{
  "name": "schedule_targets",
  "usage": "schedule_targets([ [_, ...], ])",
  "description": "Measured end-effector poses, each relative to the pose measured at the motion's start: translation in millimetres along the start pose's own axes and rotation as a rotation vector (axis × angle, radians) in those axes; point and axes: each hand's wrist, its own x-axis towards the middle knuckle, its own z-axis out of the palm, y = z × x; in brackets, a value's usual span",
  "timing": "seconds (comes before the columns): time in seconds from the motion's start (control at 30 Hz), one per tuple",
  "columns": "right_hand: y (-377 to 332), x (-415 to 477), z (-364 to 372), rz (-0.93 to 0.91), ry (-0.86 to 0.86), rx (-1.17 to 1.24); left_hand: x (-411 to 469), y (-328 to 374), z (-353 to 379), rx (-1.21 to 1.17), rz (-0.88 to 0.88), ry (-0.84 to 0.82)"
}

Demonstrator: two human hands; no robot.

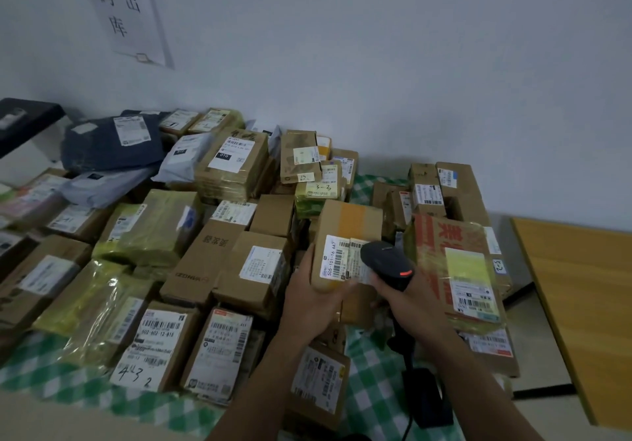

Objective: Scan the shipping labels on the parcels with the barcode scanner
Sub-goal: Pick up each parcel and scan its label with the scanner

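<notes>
A brown cardboard parcel [347, 225] with an orange tape stripe is held tilted above the pile. My left hand [313, 298] grips its near left corner, thumb along the side. Its white shipping label [338, 257] faces up. My right hand [407, 295] grips a black barcode scanner [386, 262] whose head lies right over the label's right part. A small red light shows on the scanner's back. The scanner's cable hangs down under my right forearm.
Many labelled parcels and mailer bags cover a table with a green checked cloth [372, 392]. A red-printed box [451, 262] stands right of my hands. A black scanner stand [427, 396] sits near the front. A wooden table [581, 297] is at right, the wall behind.
</notes>
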Motion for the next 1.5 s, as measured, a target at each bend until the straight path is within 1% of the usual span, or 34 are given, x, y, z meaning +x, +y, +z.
schedule_targets([
  [0.07, -9, -2, -5, -0.047, 0.049, -0.012, -1, 9, -8, -0.025, 0.004, -0.065],
  [0.13, -19, -2, -11, -0.054, 0.047, -0.022, 0, 19, -19, -0.028, -0.02, -0.112],
  [0.27, -31, -2, -24, -0.082, 0.046, -0.056, 8, 38, -41, 0.013, 0.041, -0.068],
  [0.37, -42, -2, -31, -0.148, 0.083, -0.198, 26, 52, -52, 0.056, 0.092, -0.02],
  [0.5, -56, -3, -37, -0.223, 0.074, -0.313, 51, 70, -61, 0.174, 0.139, -0.029],
  [0.67, -65, -3, -35, -0.232, 0.042, -0.409, 77, 81, -62, 0.314, 0.201, -0.032],
  [0.83, -69, -2, -36, -0.232, 0.018, -0.428, 91, 90, -57, 0.43, 0.222, -0.015],
  [1.2, -68, 3, -42, -0.233, -0.007, -0.441, 100, 93, -50, 0.538, 0.21, -0.021],
  [1.33, -67, 5, -44, -0.238, -0.039, -0.439, 96, 96, -49, 0.55, 0.199, -0.011],
  [1.4, -70, 5, -48, -0.25, -0.036, -0.414, 93, 100, -46, 0.502, 0.181, 0.016],
  [1.43, -71, 5, -52, -0.261, -0.029, -0.404, 91, 100, -44, 0.422, 0.146, 0.023],
  [1.5, -73, 6, -63, -0.263, -0.002, -0.388, 90, 102, -39, 0.151, 0.043, 0.0],
])
